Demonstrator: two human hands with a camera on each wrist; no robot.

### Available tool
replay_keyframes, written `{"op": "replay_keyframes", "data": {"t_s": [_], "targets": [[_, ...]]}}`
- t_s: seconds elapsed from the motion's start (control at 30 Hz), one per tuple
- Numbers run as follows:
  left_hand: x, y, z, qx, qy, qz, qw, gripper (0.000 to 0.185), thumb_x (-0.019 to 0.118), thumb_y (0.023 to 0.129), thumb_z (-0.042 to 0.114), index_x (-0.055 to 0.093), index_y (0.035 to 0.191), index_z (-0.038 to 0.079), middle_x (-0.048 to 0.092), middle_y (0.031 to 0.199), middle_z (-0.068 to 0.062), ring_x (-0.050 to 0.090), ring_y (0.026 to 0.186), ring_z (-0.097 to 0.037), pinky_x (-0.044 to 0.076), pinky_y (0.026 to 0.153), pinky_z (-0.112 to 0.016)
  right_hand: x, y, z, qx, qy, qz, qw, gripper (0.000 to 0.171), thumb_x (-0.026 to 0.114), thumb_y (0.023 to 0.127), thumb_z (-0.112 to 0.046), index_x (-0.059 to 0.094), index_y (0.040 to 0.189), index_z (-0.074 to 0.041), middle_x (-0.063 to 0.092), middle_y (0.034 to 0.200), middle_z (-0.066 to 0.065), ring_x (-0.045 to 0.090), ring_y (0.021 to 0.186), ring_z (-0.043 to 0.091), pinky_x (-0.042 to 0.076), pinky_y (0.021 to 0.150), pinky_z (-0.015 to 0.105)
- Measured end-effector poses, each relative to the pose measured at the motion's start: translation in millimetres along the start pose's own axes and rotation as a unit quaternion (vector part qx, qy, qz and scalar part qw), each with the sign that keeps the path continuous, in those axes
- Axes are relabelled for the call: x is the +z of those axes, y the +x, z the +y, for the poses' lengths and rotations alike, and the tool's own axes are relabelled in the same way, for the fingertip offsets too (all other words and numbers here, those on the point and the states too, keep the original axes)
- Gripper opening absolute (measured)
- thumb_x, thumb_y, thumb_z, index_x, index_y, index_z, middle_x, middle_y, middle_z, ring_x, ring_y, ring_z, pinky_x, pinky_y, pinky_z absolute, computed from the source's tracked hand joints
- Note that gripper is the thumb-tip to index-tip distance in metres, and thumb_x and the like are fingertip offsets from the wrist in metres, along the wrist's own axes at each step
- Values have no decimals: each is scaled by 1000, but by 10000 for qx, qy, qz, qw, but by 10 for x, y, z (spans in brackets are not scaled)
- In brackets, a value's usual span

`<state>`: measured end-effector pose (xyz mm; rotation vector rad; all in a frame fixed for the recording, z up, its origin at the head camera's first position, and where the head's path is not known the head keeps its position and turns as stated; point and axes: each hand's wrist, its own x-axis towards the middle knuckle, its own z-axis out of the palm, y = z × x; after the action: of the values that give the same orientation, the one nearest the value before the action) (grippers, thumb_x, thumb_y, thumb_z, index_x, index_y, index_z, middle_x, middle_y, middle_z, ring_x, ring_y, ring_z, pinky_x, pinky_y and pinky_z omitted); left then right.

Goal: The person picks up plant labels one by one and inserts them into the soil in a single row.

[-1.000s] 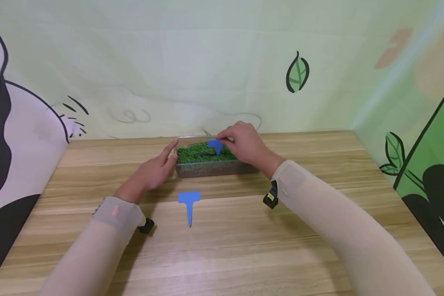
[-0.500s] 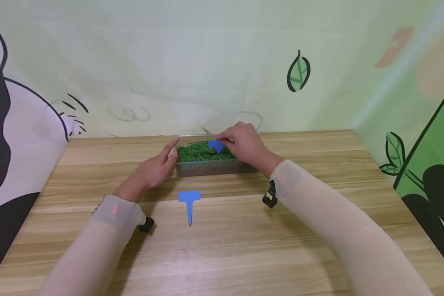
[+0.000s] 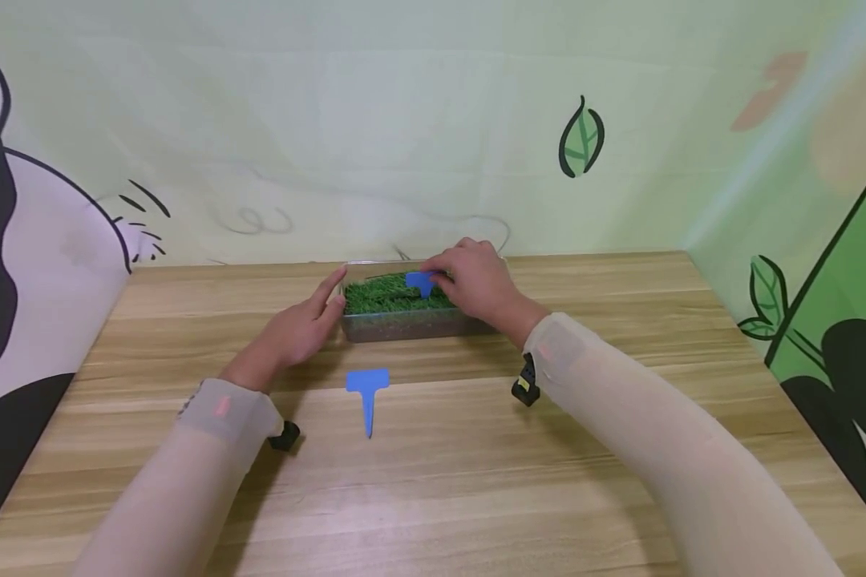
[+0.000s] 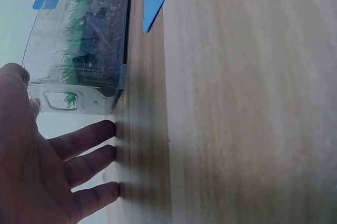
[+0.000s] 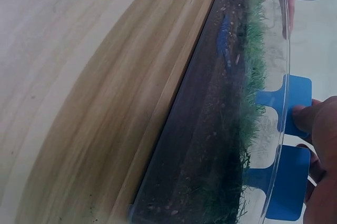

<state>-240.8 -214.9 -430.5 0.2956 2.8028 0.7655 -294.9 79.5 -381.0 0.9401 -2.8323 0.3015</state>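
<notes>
A clear plastic box [image 3: 411,327] with dark soil and green grass [image 3: 382,295] stands near the back of the table. With thumb and fingertips, my right hand [image 3: 479,280] pinches the head of a blue T-shaped plant label [image 3: 420,280], whose stem stands in the grass. The right wrist view shows a second plant label [image 5: 288,182] upright in the box beside it, hidden behind the hand in the head view. My left hand [image 3: 299,330] rests at the box's left end, its fingers straight and spread. Another blue plant label [image 3: 368,393] lies on the table in front.
The wooden table [image 3: 433,481] runs back to a printed cloth backdrop [image 3: 404,120], close behind the box. Each sleeve has a black wrist camera under it, the left one [image 3: 285,436] low over the tabletop.
The plant label in my right hand has sunk slightly deeper into the grass. The left hand keeps its place at the box's end, and the loose label lies where it was.
</notes>
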Motion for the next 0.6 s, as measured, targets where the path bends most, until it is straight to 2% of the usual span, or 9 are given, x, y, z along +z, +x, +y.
{"op": "replay_keyframes", "data": {"t_s": [0.4,0.6], "targets": [[-5,-2,2,-8,-22,-20,10000,58,12,106,58,-10,158,46,33,159,-22,39,139,-52,28,113,-66,-6,-13,-4,66,66,-41,9999,28,65,98,-32,71,125,-24,74,117,-3,60,107,24,45,91,46],[3,9,1,-26,11,-4,10000,59,12,106,58,-9,159,44,33,159,-22,39,139,-51,29,113,-66,-17,-54,-34,-50,64,291,9995,31,66,98,-33,69,126,-20,70,116,1,60,108,25,47,90,46]]}}
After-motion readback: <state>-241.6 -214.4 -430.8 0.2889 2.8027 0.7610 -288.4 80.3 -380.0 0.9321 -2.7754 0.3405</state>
